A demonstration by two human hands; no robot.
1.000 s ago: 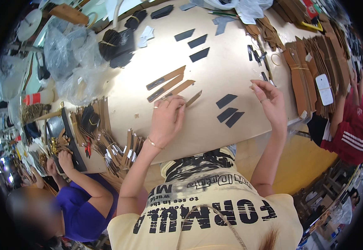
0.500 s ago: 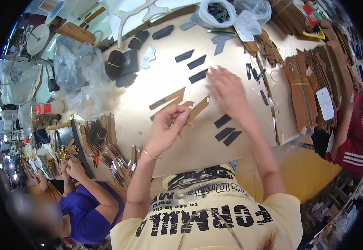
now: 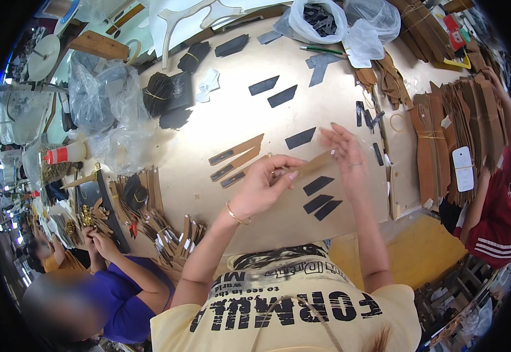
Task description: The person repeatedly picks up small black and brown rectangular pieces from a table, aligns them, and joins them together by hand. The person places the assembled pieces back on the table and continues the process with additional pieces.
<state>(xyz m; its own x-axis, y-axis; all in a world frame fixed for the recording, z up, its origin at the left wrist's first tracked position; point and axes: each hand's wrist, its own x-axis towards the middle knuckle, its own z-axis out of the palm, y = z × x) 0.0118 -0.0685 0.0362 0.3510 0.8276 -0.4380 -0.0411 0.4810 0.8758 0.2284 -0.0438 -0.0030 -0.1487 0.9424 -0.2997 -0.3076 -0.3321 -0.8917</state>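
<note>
My left hand (image 3: 272,183) pinches a brown leather strip (image 3: 313,166) between thumb and fingers above the table. By the strip's far end, my right hand (image 3: 348,154) has its fingers apart and slightly blurred; whether it touches the strip is unclear. A small white mark shows at that end. Just beyond the hands lies a slanted black piece (image 3: 300,138). Several brown strips (image 3: 240,149) with dark inlaid ends rest left of my left hand, one partly covered by it. Closer to me are three black pieces (image 3: 318,185).
Two more black pieces (image 3: 282,96) lie farther off. A plastic bag of black scraps (image 3: 318,22) and a green pencil (image 3: 323,51) are at the back. Brown leather stacks (image 3: 434,126) line the right; bundled strips (image 3: 176,237) lie left. Co-workers sit at both sides.
The nearest black piece of the far row has shifted toward me, and my right hand has come off it to the strip's end. My left hand has moved right with the strip.
</note>
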